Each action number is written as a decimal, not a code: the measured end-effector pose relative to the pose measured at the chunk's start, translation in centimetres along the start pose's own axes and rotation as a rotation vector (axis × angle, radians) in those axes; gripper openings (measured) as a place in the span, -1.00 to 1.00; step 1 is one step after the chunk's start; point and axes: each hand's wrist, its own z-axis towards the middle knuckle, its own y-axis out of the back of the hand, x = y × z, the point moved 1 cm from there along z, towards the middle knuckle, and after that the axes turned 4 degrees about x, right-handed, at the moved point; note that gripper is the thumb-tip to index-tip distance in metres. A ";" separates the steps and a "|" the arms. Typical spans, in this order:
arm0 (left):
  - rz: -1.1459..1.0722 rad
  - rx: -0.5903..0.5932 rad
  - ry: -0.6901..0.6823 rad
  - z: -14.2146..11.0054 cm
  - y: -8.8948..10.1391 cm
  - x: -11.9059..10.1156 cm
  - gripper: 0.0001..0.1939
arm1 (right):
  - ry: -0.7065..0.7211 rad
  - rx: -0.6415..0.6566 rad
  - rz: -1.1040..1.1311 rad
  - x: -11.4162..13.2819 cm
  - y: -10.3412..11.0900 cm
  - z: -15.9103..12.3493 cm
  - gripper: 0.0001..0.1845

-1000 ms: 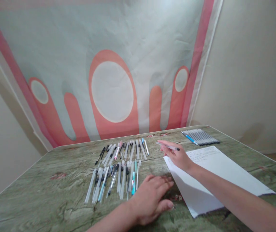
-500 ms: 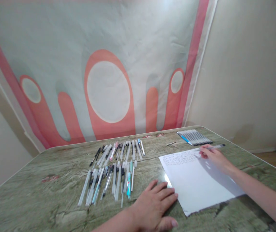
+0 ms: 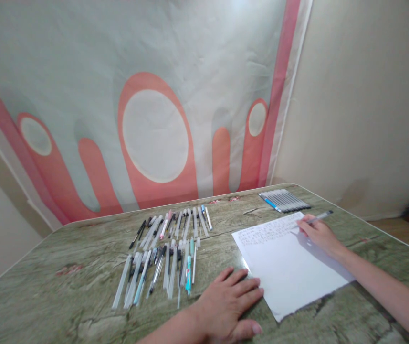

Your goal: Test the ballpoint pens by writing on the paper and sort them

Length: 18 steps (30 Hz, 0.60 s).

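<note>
While the right grip (image 3: 319,236) is closed around a pen (image 3: 317,218), a big table (image 3: 82,282) that looks like old green-brown wood spreads out under it. Past the grip, a pale cloth (image 3: 211,52) with orange shapes and white ovals hangs at the back. To the right of the cloth is a plain wall (image 3: 354,119), and a bit of brown floor (image 3: 390,227) shows to the right of the grip.

The pen is thin and grey, and its black end points up to the right. Below the grip is white paper (image 3: 293,282). Rows of tiny writing run along its far part, and its near edge looks rough.

The left grip (image 3: 231,306) lies flat on the table with its fingers apart, right by the left side of the paper; I can't tell if they touch. Beyond the right grip, grey pens (image 3: 286,198) lie side by side, with a blue pen (image 3: 272,205) at their left end. Left of both grips are a far row of pens (image 3: 195,220) and a near row of pens (image 3: 166,267). The right grip hides the pen's tip.
</note>
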 end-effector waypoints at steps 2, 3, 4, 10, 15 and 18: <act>-0.002 0.001 0.003 0.0 -0.1 0.1 -0.40 | -0.006 -0.011 -0.035 -0.1 0.2 0.1 -0.78; -0.004 0.000 0.005 0.0 -0.1 0.1 -0.40 | -0.007 -0.014 -0.047 -0.1 0.3 0.1 -0.78; -0.005 0.001 0.006 0.0 -0.1 0.1 -0.41 | -0.005 -0.015 -0.055 -0.1 0.4 0.1 -0.79; 0.003 -0.007 0.010 0.0 -0.2 0.2 -0.41 | 0.033 -0.003 -0.124 0.0 0.6 0.0 -0.77; 0.013 -0.011 0.011 0.0 -0.1 0.1 -0.42 | 0.050 -0.015 -0.170 0.0 0.5 0.0 -0.75; 0.017 -0.020 0.011 0.0 -0.2 0.2 -0.42 | 0.045 -0.020 -0.158 -0.2 0.5 0.0 -0.75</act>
